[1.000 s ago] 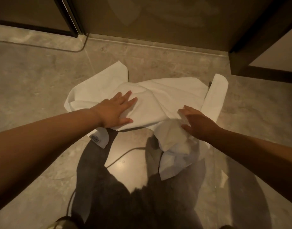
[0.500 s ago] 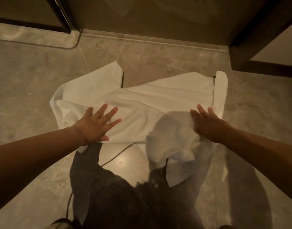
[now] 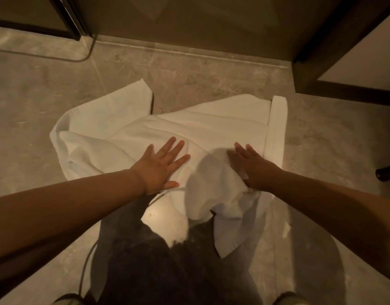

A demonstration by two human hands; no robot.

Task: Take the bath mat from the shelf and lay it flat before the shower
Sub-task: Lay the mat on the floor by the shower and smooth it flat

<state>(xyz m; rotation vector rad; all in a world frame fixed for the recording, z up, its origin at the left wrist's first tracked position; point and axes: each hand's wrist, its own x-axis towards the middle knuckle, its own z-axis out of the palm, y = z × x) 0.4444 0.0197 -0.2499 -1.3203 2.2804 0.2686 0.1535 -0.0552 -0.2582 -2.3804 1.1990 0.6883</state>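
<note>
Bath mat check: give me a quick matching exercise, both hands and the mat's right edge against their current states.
Things:
1. left hand
2. right hand
3. right edge strip of the bath mat

States:
A. folded over in a narrow band
B. flat on the cloth, fingers spread
C. pressing beside a bunched-up fold

Pairs: 1-B, 2-C, 3-A

A floor (image 3: 211, 71) of mottled beige stone tile is seen under dim, warm light. Beyond the fingers, a glass panel (image 3: 189, 16) is bounded by dark frames (image 3: 66, 18). A shadow (image 3: 167, 260) is cast nearer.
</note>
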